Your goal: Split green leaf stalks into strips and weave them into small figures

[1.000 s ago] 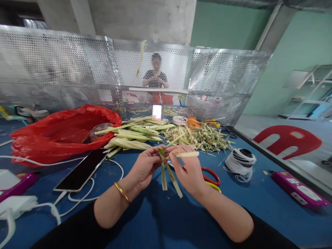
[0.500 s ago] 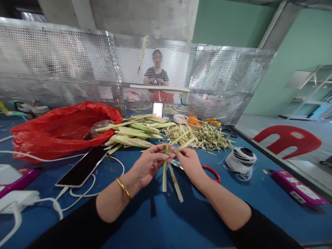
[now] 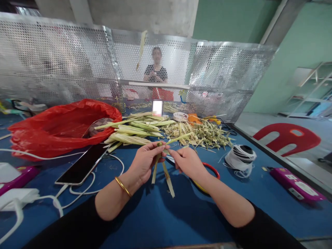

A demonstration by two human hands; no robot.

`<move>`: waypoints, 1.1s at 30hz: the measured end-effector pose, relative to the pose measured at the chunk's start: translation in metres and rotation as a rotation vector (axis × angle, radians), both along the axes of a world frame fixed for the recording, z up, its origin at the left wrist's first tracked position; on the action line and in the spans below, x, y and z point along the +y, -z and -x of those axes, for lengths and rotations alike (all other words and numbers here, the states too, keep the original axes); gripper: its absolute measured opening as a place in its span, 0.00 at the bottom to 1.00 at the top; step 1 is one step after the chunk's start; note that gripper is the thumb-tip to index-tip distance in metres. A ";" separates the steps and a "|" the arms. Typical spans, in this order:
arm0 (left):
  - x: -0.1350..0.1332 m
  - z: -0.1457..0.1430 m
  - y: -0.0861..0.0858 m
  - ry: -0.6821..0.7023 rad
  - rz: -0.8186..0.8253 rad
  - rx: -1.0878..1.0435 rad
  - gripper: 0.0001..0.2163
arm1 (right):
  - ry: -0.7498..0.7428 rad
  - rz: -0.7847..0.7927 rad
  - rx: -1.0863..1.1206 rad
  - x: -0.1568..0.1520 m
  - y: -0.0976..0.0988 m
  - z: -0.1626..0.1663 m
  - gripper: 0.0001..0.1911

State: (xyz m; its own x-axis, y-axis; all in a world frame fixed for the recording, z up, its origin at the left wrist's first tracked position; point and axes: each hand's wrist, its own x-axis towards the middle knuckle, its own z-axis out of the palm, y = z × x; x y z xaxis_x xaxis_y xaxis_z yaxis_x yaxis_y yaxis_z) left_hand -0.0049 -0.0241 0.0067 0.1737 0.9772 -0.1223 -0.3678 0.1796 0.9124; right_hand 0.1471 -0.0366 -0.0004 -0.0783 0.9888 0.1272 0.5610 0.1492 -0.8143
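My left hand (image 3: 145,160), with a gold bangle at its wrist, pinches a small knotted piece of pale green leaf strip (image 3: 169,183) between thumb and fingers. Two ends of the strip hang below the fingers, and another points up to the right. Close beside it, the curled fingers of my right hand (image 3: 189,164) grip the strip at the knot's right side. The exact fold is partly hidden by my fingertips. Under my right hand lie scissors with a red and yellow handle (image 3: 213,170), partly covered by it.
Behind my hands lie long leaf strips (image 3: 137,130) and a heap of small folded leaf pieces (image 3: 207,134). A red plastic bag (image 3: 33,135), phone (image 3: 82,165) and white cables are left. Right are a thread spool (image 3: 240,159) and purple case (image 3: 295,184). Beyond a perforated screen (image 3: 64,65), a person sits.
The knotted strip has moved slightly left and tilted, its hanging ends swinging left. My right hand's fingers have curled in more, and more of the scissors' handle shows.
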 end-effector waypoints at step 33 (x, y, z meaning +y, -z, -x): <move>-0.008 -0.007 0.004 0.143 -0.365 0.527 0.15 | 0.047 -0.710 -0.462 -0.005 0.003 0.001 0.09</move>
State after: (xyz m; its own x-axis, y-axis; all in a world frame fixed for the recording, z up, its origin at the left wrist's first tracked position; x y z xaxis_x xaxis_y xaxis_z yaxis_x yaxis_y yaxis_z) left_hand 0.0021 -0.0322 0.0030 0.3122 0.9438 0.1085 0.1495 -0.1616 0.9755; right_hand 0.1458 -0.0417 -0.0035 -0.2357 0.6898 0.6845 0.8325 0.5068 -0.2240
